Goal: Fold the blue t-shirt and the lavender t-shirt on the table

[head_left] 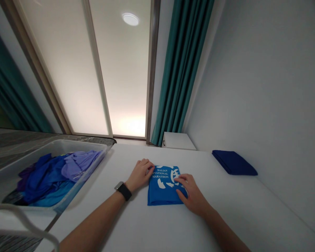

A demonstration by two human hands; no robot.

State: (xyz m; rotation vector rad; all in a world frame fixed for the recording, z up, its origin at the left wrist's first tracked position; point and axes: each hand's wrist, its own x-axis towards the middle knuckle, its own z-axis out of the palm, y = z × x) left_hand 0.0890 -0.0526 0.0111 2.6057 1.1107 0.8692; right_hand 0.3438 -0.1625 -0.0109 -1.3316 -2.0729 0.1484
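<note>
Folded bright-blue printed T-shirt [162, 187] lies flat mid-desk, long axis running away from the person, lettering upright. Left hand [140, 174]: fingers curled at its far-left corner, grip unclear. Right hand [191, 194]: fingers spread flat on its right edge. Bare white desk [147, 227] on the near side; clear plastic bin [5, 171] left, folded navy cloth [233, 162] right, both well apart.

Left hand [140, 174] and right hand [190, 192] flat on folded blue shirt [162, 185]; white table [225, 210]; clothes bin [55, 147] at left.

shirt [161, 190] | bright blue, white "DALIAN …NATIONAL MARATHON" print facing up | folded into a flat, near-square packet | lying on table [225, 213] before me | my left hand [140, 175] touching its top-left corner, right hand [191, 196] flat on its right edge
</note>
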